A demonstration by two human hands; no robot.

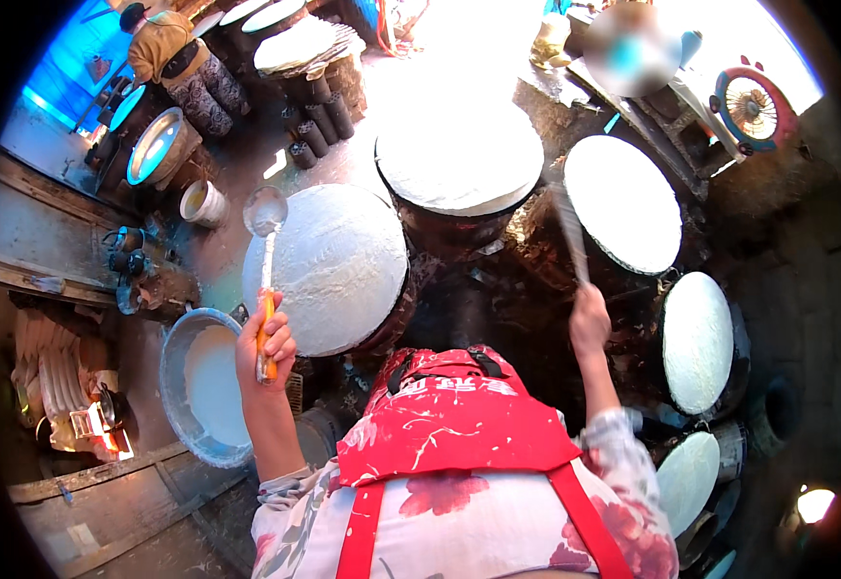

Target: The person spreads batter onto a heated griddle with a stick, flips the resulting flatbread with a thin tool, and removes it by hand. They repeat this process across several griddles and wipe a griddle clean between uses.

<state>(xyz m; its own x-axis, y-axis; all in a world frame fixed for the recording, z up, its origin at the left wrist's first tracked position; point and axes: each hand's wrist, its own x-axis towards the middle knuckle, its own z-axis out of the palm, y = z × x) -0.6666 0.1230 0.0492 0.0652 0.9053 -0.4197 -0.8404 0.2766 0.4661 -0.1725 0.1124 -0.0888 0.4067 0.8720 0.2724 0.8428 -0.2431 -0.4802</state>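
My left hand (268,340) is closed round the orange handle of a ladle (265,212). The ladle's bowl, coated in white, is over the left edge of a round griddle (329,270) spread with a white layer. In my right hand (590,320) is a long, thin, flat spatula (571,232), smeared by motion. Its blade points away from me, between the far middle griddle (459,159) and the right griddle (625,205), both white-topped. Beside my left forearm stands a blue-grey basin (171,386) of white batter.
More white-covered griddles (698,343) curve down my right side. At the back left a person (165,48) bends near a large basin (158,147). A white bucket (204,204), dark cylinders (319,125), stacked pale sheets (300,46) and a fan (753,106) stand around.
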